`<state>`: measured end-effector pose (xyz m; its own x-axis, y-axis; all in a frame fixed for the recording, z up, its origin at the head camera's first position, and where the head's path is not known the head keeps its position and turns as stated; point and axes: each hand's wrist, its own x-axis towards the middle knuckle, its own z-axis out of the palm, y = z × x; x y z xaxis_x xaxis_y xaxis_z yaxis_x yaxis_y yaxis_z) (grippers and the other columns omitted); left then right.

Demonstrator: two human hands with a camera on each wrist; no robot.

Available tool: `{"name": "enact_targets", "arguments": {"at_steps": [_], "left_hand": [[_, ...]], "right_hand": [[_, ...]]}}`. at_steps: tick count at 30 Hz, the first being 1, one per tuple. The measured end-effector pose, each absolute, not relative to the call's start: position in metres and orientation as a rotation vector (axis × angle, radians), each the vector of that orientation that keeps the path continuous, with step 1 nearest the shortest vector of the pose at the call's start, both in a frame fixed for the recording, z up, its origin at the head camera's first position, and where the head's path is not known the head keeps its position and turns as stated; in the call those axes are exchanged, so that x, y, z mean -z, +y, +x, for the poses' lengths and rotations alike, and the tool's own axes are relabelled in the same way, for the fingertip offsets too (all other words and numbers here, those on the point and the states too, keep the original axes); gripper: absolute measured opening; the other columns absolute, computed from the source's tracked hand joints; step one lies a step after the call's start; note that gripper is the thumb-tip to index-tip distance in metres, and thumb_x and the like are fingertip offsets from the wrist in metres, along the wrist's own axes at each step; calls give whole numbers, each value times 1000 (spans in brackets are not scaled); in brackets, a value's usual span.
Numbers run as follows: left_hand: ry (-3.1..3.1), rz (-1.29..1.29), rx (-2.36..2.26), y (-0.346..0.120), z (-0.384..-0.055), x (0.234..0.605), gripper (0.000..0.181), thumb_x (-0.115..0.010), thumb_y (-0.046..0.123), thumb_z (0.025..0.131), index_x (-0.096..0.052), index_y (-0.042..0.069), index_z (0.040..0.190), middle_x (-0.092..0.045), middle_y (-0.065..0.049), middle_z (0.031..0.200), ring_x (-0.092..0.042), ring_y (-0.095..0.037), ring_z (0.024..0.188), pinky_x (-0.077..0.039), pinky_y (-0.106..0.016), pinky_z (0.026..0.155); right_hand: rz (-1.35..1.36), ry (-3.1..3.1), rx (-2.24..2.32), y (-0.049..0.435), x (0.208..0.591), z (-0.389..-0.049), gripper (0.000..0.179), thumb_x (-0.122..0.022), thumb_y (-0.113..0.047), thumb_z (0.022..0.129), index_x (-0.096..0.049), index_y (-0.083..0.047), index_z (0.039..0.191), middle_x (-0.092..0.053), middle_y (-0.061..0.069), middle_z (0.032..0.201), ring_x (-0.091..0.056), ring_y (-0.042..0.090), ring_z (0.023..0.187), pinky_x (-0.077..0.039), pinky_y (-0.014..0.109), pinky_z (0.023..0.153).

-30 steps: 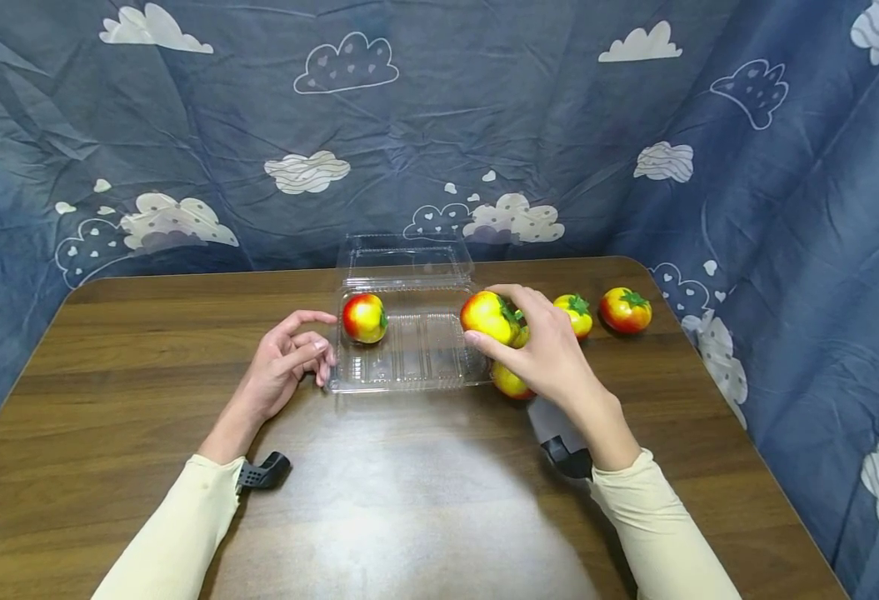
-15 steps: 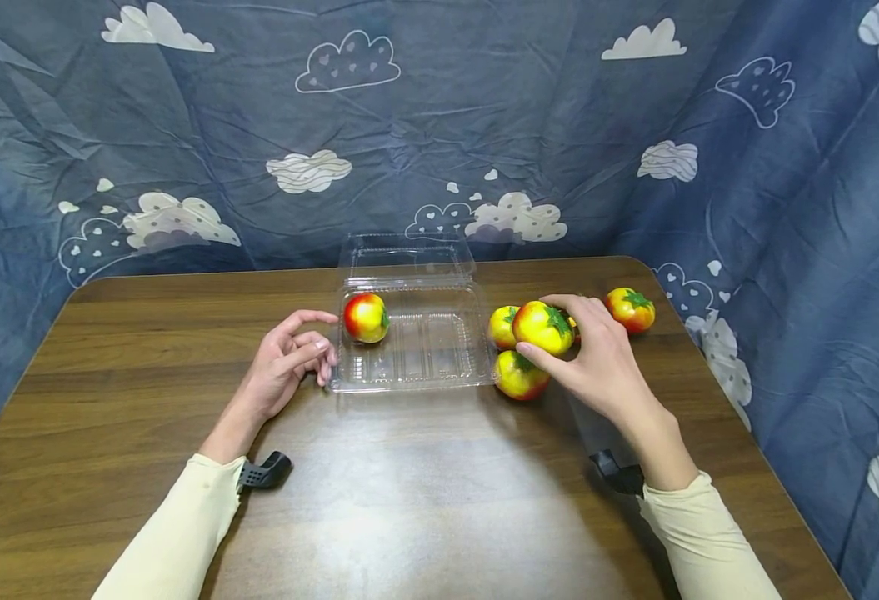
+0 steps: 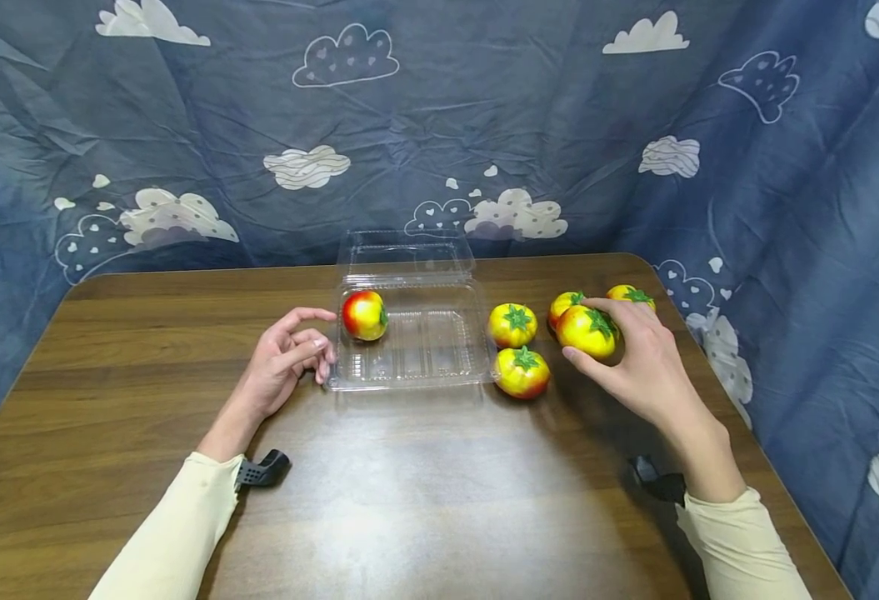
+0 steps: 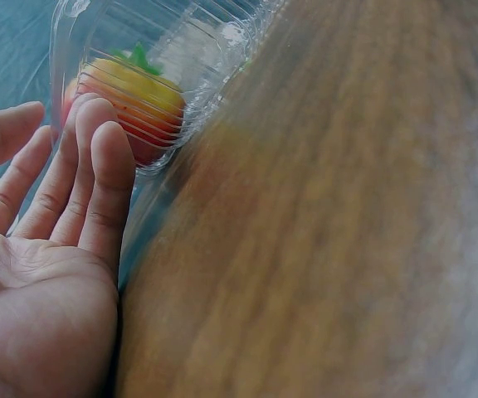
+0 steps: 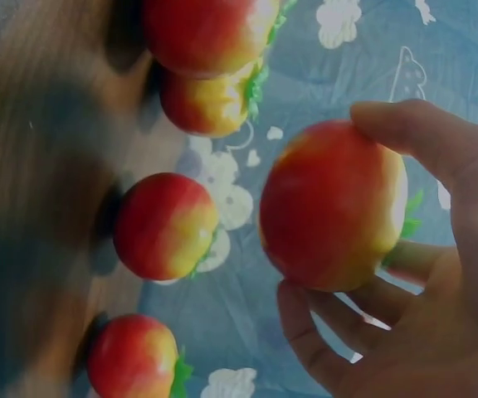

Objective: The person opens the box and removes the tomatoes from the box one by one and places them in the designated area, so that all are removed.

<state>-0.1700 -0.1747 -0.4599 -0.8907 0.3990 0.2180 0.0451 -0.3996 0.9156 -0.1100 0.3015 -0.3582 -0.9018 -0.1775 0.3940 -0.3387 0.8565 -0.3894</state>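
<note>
My right hand [image 3: 645, 358] holds a red-and-yellow tomato [image 3: 586, 332] with a green leafy top, thumb on one side and fingers on the other. In the right wrist view the held tomato [image 5: 332, 207] appears apart from the others behind it. Left of the hand are two more tomatoes, one farther back [image 3: 512, 325] and one nearer [image 3: 521, 372], by the right edge of a clear plastic clamshell box [image 3: 424, 385]. One tomato [image 3: 364, 316] sits inside the box at its left. My left hand [image 3: 289, 358] lies with loosely bent fingers at the box's left side.
Behind the held tomato stand another tomato [image 3: 565, 307] and one at the far right [image 3: 630, 295], partly hidden by the right hand. The box's lid [image 3: 407, 254] is raised at the back. A blue cloud-print curtain [image 3: 409, 125] hangs behind the wooden table [image 3: 409, 500].
My right hand has carried its tomato rightward, from over the box's right edge past the two nearer tomatoes. My left hand has stayed at the box's left side.
</note>
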Motion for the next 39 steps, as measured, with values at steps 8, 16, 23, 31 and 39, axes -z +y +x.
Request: {"name": "enact_targets", "arguments": {"at_steps": [8, 16, 23, 31, 39], "left_hand": [[1584, 601, -2378, -176, -171, 461, 33, -49, -9, 105, -51, -3, 137, -70, -13, 83, -66, -20, 64, -58, -27, 56], [1586, 595, -2377, -176, -170, 460, 33, -49, -8, 105, -51, -3, 138, -69, -13, 83, -65, -20, 64, -57, -27, 57], [1580, 587, -2379, -175, -170, 459, 34, -48, -9, 105, -50, -4, 138, -69, -13, 83, -66, -20, 63, -58, -27, 57], [1585, 576, -2377, -175, -170, 459, 34, -49, -9, 105, -50, -4, 138, -69, -13, 83, -66, -20, 63, -57, -27, 57], [1575, 600, -2381, -176, -171, 460, 33, -48, -9, 105, -49, -5, 138, -70, -14, 83, -65, -20, 64, -57, -26, 57]], "right_hand": [[379, -2798, -637, 304, 357, -108, 66, -89, -30, 82, -62, -4, 137, -66, 22, 128, -57, 41, 118, -45, 63, 98], [388, -2898, -597, 307, 360, -109, 67, -90, -29, 82, -61, -2, 136, -65, 25, 127, -57, 42, 116, -47, 65, 99], [384, -2991, -598, 310, 366, -111, 68, -92, -24, 80, -60, 1, 135, -64, 26, 127, -55, 44, 116, -47, 65, 103], [400, -3052, -584, 314, 373, -114, 69, -94, -23, 78, -61, 3, 133, -66, 25, 126, -56, 44, 116, -47, 64, 104], [444, -3016, -584, 315, 379, -117, 65, -95, -21, 77, -64, 2, 129, -67, 24, 126, -57, 44, 120, -46, 63, 104]]}}
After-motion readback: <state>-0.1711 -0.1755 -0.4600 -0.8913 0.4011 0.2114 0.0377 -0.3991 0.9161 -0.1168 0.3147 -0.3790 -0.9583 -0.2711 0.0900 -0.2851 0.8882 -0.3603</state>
